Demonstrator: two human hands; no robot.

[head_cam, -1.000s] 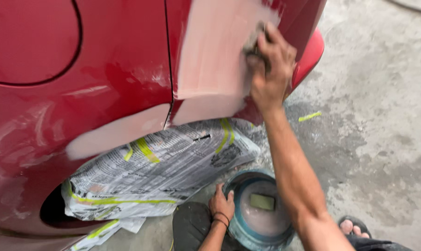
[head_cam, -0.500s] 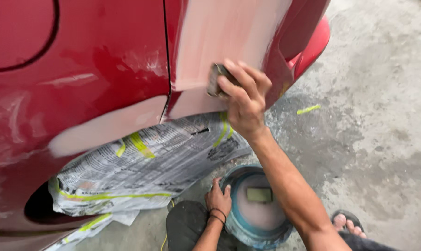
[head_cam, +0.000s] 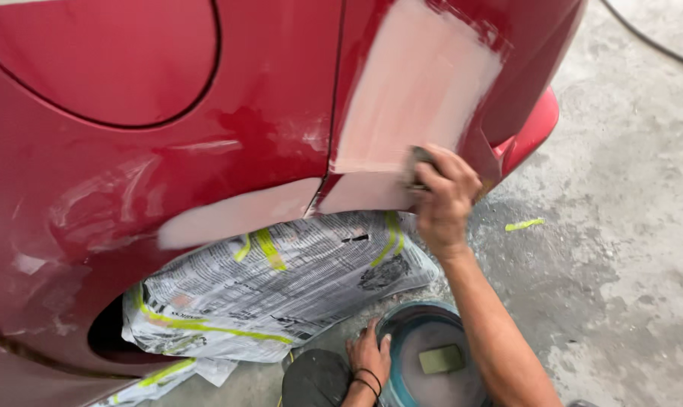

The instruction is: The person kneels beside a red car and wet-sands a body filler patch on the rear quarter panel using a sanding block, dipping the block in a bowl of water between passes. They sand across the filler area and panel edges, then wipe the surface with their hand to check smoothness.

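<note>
Grey concrete floor [head_cam: 620, 249] | red car body panel w/ pale sanded filler patch [head_cam: 417, 90] | R hand [head_cam: 443, 196] clamped on dark sanding block [head_cam: 418, 162], now down at patch's lower edge vs 1 s ago, so the pass runs downward | L hand [head_cam: 368, 354] resting spread on teal round water bucket rim [head_cam: 402, 316] | newspaper masking w/ yellow tape [head_cam: 281, 279] over wheel arch.

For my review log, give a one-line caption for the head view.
Right hand presses a sanding pad to pink filler on a red car panel; left hand rests on a bucket.

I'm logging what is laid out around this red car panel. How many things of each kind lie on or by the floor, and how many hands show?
Hands: 2, right hand on a sanding block, left hand by the bucket
Buckets: 1
Newspaper maskings: 1
Loose tape strips on the floor: 1
Total: 6
</note>
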